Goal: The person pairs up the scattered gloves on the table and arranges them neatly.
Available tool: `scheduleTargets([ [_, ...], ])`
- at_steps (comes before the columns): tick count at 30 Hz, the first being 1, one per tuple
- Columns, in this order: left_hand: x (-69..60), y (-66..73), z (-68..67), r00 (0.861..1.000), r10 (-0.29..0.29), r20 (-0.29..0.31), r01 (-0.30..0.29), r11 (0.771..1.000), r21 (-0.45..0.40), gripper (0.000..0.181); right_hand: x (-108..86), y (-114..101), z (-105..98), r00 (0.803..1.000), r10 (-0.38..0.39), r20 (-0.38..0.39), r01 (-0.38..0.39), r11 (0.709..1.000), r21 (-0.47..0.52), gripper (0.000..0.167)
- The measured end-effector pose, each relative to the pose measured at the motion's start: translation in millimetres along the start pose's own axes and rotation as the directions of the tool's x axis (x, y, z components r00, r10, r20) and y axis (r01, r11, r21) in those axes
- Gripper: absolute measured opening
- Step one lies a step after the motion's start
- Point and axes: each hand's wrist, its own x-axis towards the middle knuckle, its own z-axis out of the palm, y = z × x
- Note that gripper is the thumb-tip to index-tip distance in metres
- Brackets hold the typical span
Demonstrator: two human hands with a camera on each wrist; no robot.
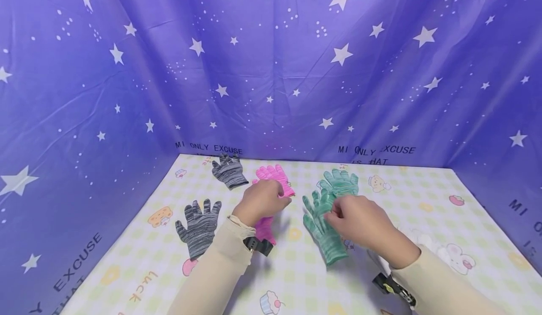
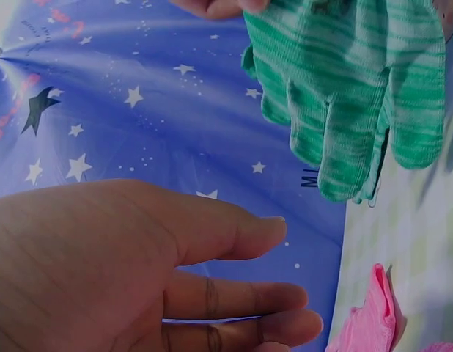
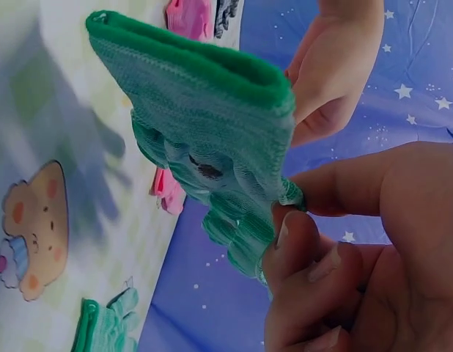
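My right hand [image 1: 364, 221] pinches a green striped knit glove [image 1: 323, 232] at its side between thumb and fingers. In the right wrist view this glove [image 3: 204, 125] hangs tilted, its darker green cuff toward the camera. A second green glove [image 1: 340, 181] lies just behind it on the table. My left hand [image 1: 261, 202] hovers over the pink gloves, its fingers loosely extended and holding nothing in the left wrist view. One pink glove [image 1: 275, 178] lies behind that hand; another pink glove [image 1: 264, 230] is partly hidden by the wrist.
Two dark grey striped gloves lie on the left side, one nearer [image 1: 199, 230] and one at the back edge [image 1: 230, 171]. A checked cartoon-print cloth [image 1: 305, 286] covers the table. Purple star-patterned curtains [image 1: 275, 70] enclose the back and sides.
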Motion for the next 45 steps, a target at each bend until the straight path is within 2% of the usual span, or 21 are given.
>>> scheduleTargets([
  [18, -1.3, 2.7, 4.6, 1.000, 0.027, -0.009, -0.027, 1.000, 0.010, 0.029, -37.1, -1, 20, 1.000, 0.003, -0.018, -0.002, 0.999, 0.041, 0.037],
  [25, -2.5, 10.5, 8.4, 0.993, 0.116, 0.021, -0.116, 0.993, 0.014, 0.024, -47.6, 1, 29, 1.000, 0.030, -0.002, -0.030, 0.998, 0.050, 0.037],
  [31, -3.5, 19.9, 17.6, 0.980, 0.193, 0.044, -0.196, 0.978, 0.071, 0.027, -51.3, 11, 36, 0.998, 0.065, 0.004, -0.065, 0.997, 0.035, 0.038],
  [38, -8.7, 34.9, 33.4, 0.968, 0.235, 0.084, -0.245, 0.960, 0.137, 0.031, -57.1, 23, 40, 0.992, 0.121, 0.041, -0.121, 0.993, 0.010, 0.037],
  [45, -22.1, 46.6, 38.7, 0.956, 0.275, 0.099, -0.289, 0.942, 0.173, 0.027, -59.4, 30, 43, 0.985, 0.156, 0.077, -0.155, 0.988, -0.016, 0.036],
])
